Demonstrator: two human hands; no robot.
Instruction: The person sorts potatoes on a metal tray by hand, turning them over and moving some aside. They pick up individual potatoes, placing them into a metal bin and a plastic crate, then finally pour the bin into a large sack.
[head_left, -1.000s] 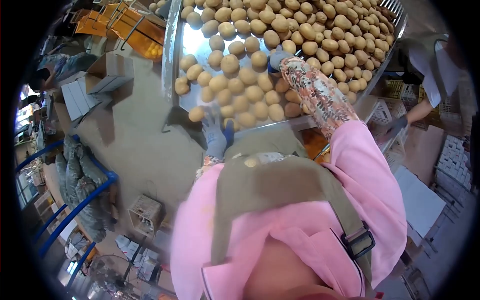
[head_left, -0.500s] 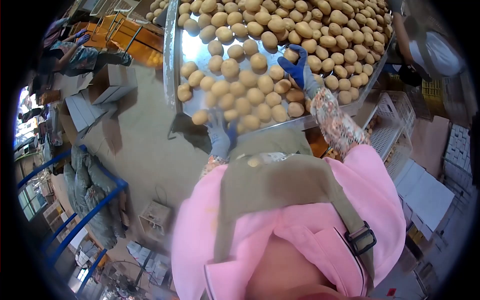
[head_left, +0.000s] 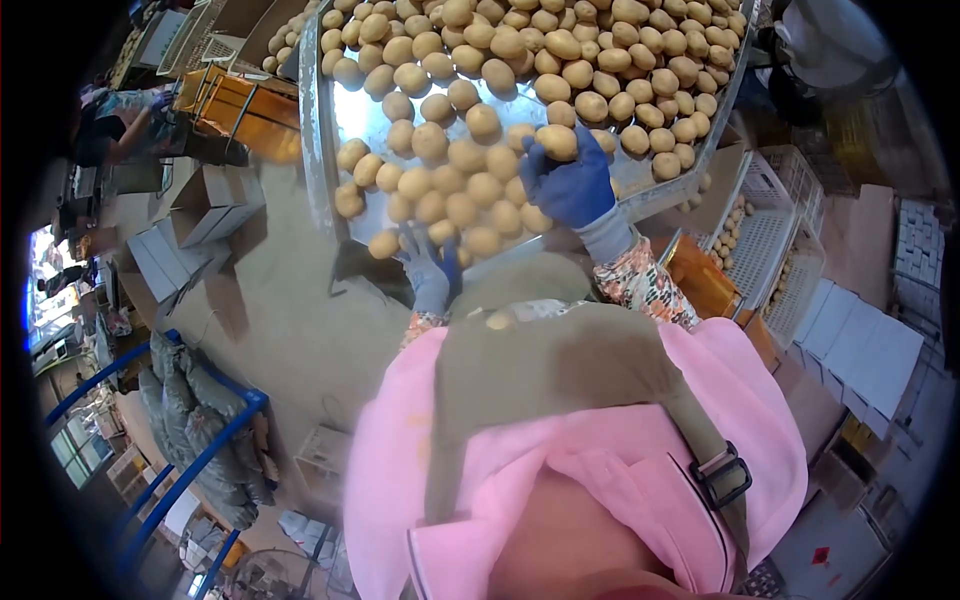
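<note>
Many yellow-brown potatoes [head_left: 484, 122] lie on a metal sorting table [head_left: 318, 150], heaped toward the far right and looser at the near left. My right hand [head_left: 575, 190], in a blue and grey glove, grips one potato [head_left: 556, 142] between thumb and fingers above the table's near part. At the near edge is my left hand [head_left: 428, 268] in a grey glove with a blue palm. Its fingers are spread, touching or close beside the potatoes [head_left: 440, 232] there; exact contact is partly hidden.
White plastic crates [head_left: 757, 225] with some potatoes stand to the right, beside a flat pale carton stack [head_left: 858, 345]. An open cardboard box [head_left: 215, 205] and a blue-railed cart [head_left: 205, 440] with grey-green sacks are at left. Another person [head_left: 125, 130] works at far left, another at upper right.
My right hand has come back toward me from the heap and turned, now with a potato in its fingers. My left hand stays at the near edge. The whole view has shifted slightly.
</note>
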